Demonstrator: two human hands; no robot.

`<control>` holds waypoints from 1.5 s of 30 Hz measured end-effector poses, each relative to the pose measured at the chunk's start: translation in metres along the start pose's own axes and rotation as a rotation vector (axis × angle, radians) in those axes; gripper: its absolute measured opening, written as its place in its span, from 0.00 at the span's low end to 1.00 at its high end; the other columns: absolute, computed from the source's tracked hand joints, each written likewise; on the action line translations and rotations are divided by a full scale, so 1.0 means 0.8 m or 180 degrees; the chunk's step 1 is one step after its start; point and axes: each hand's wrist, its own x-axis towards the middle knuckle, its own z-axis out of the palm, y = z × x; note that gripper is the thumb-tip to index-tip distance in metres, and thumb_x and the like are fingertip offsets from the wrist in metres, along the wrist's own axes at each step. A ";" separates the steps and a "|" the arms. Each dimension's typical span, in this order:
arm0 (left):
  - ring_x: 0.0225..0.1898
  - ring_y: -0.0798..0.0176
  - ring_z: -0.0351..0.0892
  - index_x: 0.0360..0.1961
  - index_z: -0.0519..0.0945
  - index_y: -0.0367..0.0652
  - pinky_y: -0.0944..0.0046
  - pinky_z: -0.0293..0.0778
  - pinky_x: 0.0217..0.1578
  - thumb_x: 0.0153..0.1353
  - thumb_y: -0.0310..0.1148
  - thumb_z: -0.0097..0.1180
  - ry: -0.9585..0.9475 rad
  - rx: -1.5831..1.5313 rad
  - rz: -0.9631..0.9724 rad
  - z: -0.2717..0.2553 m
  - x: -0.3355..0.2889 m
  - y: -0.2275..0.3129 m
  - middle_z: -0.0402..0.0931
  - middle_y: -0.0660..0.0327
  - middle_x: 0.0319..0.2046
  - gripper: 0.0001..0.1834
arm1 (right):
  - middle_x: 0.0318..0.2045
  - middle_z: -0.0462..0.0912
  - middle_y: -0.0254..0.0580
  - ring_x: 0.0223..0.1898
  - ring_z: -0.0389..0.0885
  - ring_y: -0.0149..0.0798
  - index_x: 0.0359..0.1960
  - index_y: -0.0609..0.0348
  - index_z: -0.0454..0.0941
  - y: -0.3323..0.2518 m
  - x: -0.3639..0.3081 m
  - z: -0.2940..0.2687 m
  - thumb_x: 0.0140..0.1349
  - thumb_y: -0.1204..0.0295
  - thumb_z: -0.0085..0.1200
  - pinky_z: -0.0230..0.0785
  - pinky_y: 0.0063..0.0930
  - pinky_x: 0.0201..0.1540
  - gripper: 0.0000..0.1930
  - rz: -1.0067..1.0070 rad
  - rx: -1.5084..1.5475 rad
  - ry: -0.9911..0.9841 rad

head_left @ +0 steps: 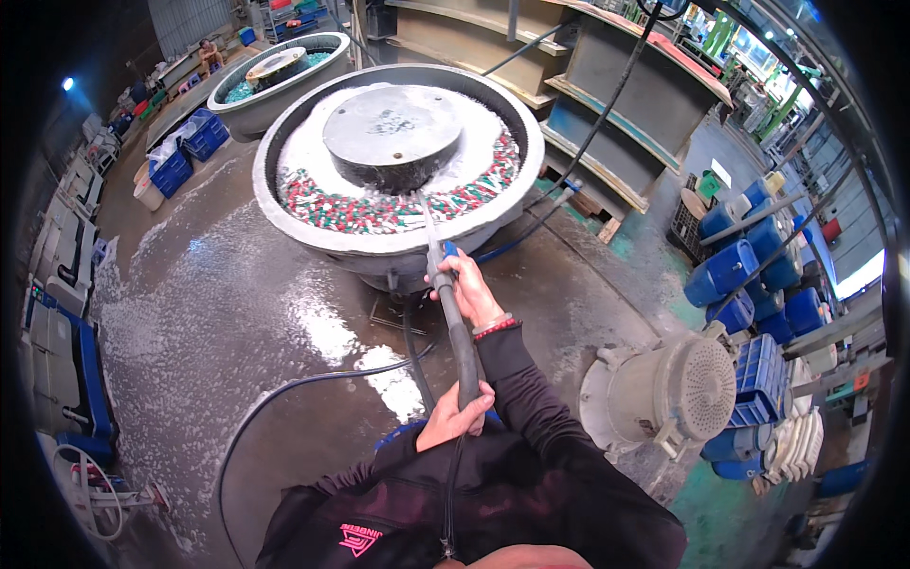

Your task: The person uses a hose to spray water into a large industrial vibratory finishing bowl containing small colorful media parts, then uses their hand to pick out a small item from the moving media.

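Both of my hands grip a thick grey hose [462,348] that points away from me. My right hand [466,289], with red beads at its wrist, is wrapped round the front part, beside a small blue lever [448,248]. Closer to my body, my left hand [455,417] closes round the rear part. A thin pale length, pipe or water jet, I cannot tell which, reaches over the rim of a big round tub [318,239]. Inside the tub, red, green and white small pieces [355,213] lie under white foam [313,152], around a grey round centre cover [391,128].
A second round tub [275,111] stands behind at the left, near blue crates [204,136]. A dark hose [284,387] curves over the wet, foamy floor. At right are a metal drum-shaped machine [664,389], blue barrels [720,272] and a blue crate [758,379]. Large grey bins [635,81] stand behind.
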 end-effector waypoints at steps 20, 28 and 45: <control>0.13 0.79 0.54 0.37 0.67 0.41 0.75 0.51 0.14 0.57 0.25 0.50 -0.0403 -0.0239 -0.0196 0.286 0.237 -0.139 0.58 0.72 0.13 0.08 | 0.40 0.65 0.49 0.33 0.75 0.45 0.52 0.58 0.57 -0.238 -0.051 -0.276 0.48 0.76 0.46 0.72 0.35 0.17 0.26 0.0295 0.0200 -0.0791; 0.12 0.80 0.51 0.37 0.68 0.42 0.75 0.47 0.14 0.56 0.22 0.49 -0.0526 -0.0439 -0.0156 0.321 0.368 -0.141 0.55 0.74 0.13 0.08 | 0.42 0.66 0.53 0.35 0.76 0.46 0.53 0.58 0.57 -0.297 0.032 -0.347 0.48 0.76 0.42 0.72 0.34 0.18 0.26 0.0460 0.0195 -0.1166; 0.12 0.80 0.50 0.38 0.67 0.43 0.74 0.45 0.13 0.57 0.25 0.49 0.0101 -0.1272 0.0608 0.375 0.669 -0.073 0.53 0.74 0.13 0.08 | 0.45 0.65 0.52 0.34 0.76 0.49 0.54 0.60 0.56 -0.407 0.282 -0.450 0.48 0.76 0.42 0.76 0.34 0.22 0.27 0.1406 -0.0246 -0.1447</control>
